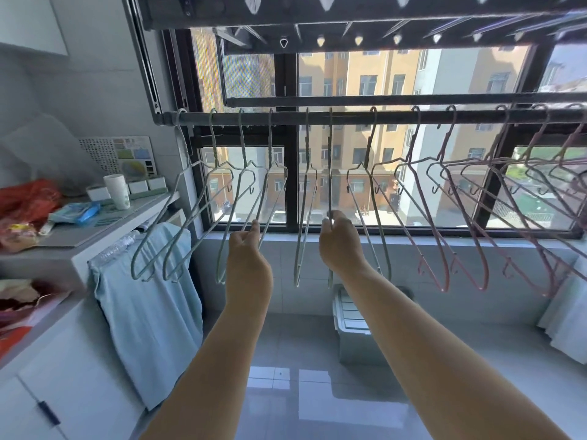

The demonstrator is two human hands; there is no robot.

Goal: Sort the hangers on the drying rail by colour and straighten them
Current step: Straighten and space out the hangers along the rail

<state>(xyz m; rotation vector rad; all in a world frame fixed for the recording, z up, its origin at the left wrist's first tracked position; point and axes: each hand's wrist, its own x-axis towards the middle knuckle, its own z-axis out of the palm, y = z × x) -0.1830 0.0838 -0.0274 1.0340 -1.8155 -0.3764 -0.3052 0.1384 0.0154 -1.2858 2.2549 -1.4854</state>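
A dark drying rail (343,117) runs across the window. Several pale green hangers (152,246) hang along its left and middle stretch. Several pink hangers (444,249) hang on the right stretch, overlapping one another. My left hand (246,249) pinches the lower bar of a green hanger (270,198) that hangs turned edge-on. My right hand (340,239) grips the bar of another edge-on green hanger (330,173) just right of the window's middle post. Another green hanger (303,217) hangs between my two hands.
A white counter (104,223) on the left holds a cup (117,190), bags and small boxes. A light blue towel (149,312) hangs over its front. A grey lidded bin (352,325) stands on the tiled floor under the window. White cloth (568,315) hangs at far right.
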